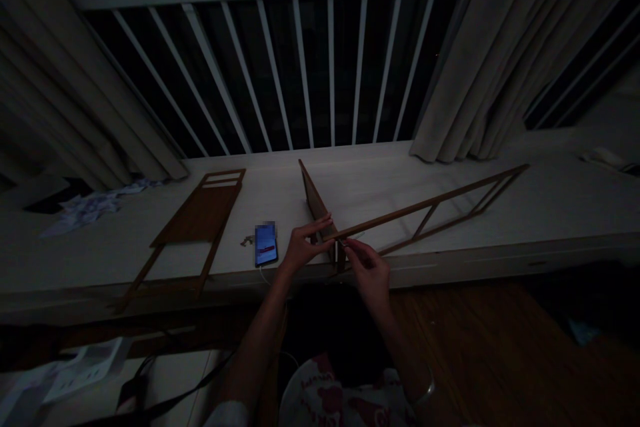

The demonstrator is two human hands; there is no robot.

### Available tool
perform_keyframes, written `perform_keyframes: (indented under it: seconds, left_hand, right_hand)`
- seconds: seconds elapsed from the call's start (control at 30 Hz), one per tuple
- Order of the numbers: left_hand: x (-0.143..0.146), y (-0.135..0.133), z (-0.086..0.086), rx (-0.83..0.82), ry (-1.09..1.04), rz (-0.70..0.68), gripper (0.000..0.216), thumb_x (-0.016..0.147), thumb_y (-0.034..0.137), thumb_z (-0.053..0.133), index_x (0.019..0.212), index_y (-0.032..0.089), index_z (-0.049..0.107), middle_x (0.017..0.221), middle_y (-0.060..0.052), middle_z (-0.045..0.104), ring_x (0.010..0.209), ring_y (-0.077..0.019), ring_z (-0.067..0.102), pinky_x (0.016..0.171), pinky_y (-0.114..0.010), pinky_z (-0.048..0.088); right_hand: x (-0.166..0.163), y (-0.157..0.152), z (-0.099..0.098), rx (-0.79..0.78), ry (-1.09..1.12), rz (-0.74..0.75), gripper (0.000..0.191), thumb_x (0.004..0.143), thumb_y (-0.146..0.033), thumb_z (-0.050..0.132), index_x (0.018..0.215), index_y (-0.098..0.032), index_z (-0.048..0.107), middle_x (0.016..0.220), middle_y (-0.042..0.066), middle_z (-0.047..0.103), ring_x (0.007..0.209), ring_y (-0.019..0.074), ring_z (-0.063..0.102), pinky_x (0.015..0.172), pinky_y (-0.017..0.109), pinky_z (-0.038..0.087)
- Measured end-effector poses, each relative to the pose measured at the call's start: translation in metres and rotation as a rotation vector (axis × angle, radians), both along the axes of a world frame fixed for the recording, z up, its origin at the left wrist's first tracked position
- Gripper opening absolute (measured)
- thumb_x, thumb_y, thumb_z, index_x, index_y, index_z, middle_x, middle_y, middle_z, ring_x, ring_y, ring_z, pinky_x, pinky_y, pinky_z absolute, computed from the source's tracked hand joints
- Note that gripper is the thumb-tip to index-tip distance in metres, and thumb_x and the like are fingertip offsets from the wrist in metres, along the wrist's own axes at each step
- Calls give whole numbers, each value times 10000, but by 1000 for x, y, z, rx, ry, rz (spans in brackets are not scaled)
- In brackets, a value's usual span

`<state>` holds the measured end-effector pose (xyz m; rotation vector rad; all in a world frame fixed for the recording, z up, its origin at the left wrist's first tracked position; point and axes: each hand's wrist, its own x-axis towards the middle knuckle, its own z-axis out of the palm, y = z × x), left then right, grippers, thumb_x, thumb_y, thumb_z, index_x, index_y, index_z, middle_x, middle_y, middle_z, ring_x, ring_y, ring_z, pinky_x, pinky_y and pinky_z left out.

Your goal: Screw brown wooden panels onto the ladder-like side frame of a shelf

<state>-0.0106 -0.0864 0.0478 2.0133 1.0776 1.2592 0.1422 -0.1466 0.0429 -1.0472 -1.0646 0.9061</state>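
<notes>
As we look down from the head camera, our left hand (305,244) and right hand (367,270) meet at the near edge of a pale ledge (380,180). They meet where a long frame (430,201) joins an upright panel (314,204).

The left hand is closed on the near end of the frame, fingers over the top rail and thumb beneath, pressing it against the panel's near edge. The right hand sits just to the right, its fingertips drawn together at the same joint. The light is too dim for us to tell whether they hold anything small.

The panel stands on its edge and runs away from us across the ledge. The frame, a ladder-like strip of two rails and cross-pieces, stretches from the joint far to the right, rising slightly.

Just left of our left hand lies a lit phone (265,244), face up. Farther left a board (200,214) lies flat on the ledge, its legs over the edge. Behind the ledge stands a white railing (300,67) with curtains (480,67) at both sides. A bracelet (425,390) circles our right wrist above the wooden floor (475,347).
</notes>
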Motion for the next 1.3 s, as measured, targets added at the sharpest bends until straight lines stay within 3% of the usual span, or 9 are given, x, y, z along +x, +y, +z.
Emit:
perform_keyframes:
  seconds: [0.23,0.4,0.67,0.9,1.07,1.3]
  left_hand:
    - [0,0,1,-16,-3,1,426,668,289,613,1081,192,567,1211,-102,506,957,-214,577,505,-213,464]
    - [0,0,0,-5,-3,7,427,669,289,610,1082,189,569,1202,-104,514,947,-211,581,512,-218,470]
    - [1,0,1,-12,-5,10,425,662,297,612,1073,199,576,1206,-97,511,905,-194,594,497,-213,466]
    - [0,1,-1,2,-11,7,437,666,289,607,1091,195,561,1203,-100,514,931,-208,587,503,-221,465]
    - [0,1,-2,-5,-18,12,429,665,297,610,1081,204,568,1202,-94,517,969,-221,572,504,-224,469]
    - [0,0,0,-3,-11,-2,427,670,287,604,1085,193,564,1209,-101,509,963,-217,575,506,-221,467]
  right_hand:
    - [0,3,-4,-19,-63,-67,191,717,-324,590,841,-189,647,802,35,666,737,165,602,692,306,470]
    - [3,4,-4,58,-143,-77,162,729,-313,581,808,-193,654,765,29,624,716,150,571,669,291,455]
    - [5,6,-6,96,-186,-122,140,712,-326,583,751,-211,652,862,39,580,794,157,543,613,268,439]
    - [-2,7,-15,-120,-2,57,234,660,-392,621,747,-176,645,688,21,636,650,153,567,605,282,448]
    - [-7,6,-17,-180,158,127,242,645,-371,645,782,-171,632,710,19,636,657,141,563,611,270,452]
    - [-9,3,-15,-185,234,118,301,657,-378,638,872,-173,592,757,39,642,675,150,583,588,261,462]
